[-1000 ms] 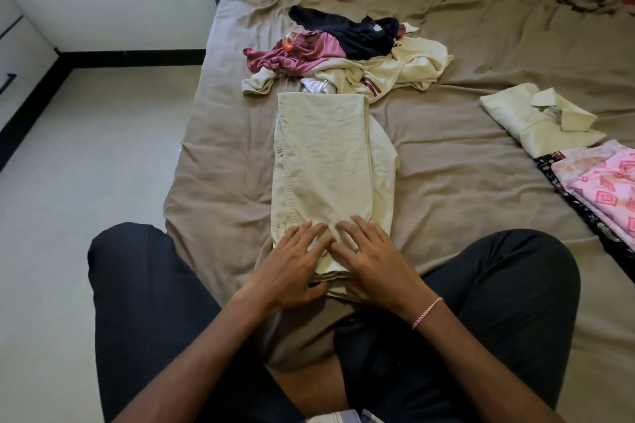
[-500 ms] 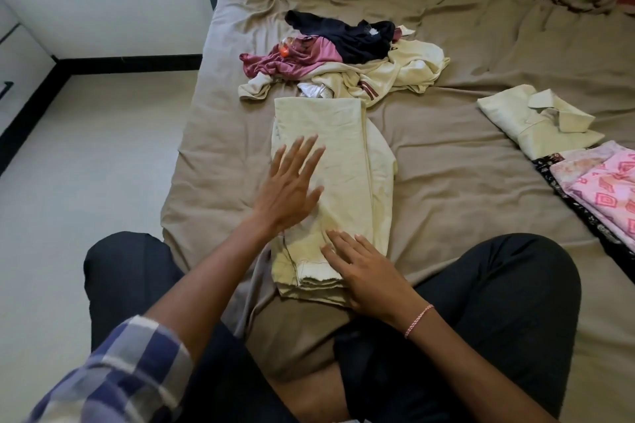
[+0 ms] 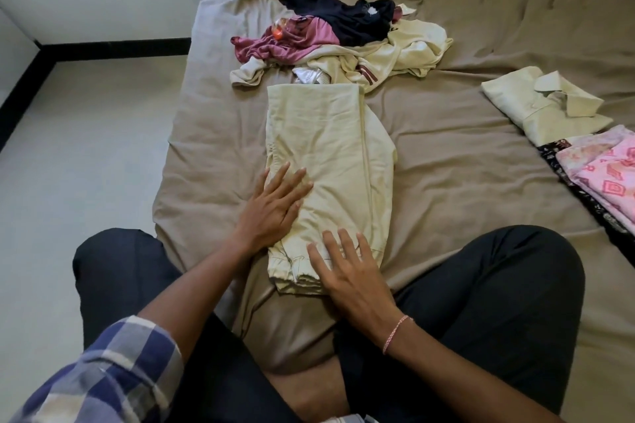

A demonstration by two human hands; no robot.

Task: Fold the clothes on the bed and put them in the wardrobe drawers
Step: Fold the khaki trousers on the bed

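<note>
Cream trousers (image 3: 326, 144) lie folded lengthwise on the brown bed sheet (image 3: 464, 182) in front of me. My left hand (image 3: 275, 206) rests flat on their left side, fingers spread. My right hand (image 3: 347, 271) presses flat on the near hem end, holding nothing. Beyond the trousers sits a loose heap: a dark garment (image 3: 347, 17), a maroon one (image 3: 285, 45) and a cream one (image 3: 402, 51). A folded pale shirt (image 3: 543, 103) and folded pink patterned clothes (image 3: 604, 178) lie at the right.
I sit cross-legged on the bed, my dark-trousered knees (image 3: 498, 278) at either side of the trousers. The bed's left edge drops to a pale floor (image 3: 86, 148) with a black skirting. No wardrobe drawers show clearly.
My left hand slid up the trousers, then came back down toward me along their left side. My right hand stayed on the near end with fingers spread.
</note>
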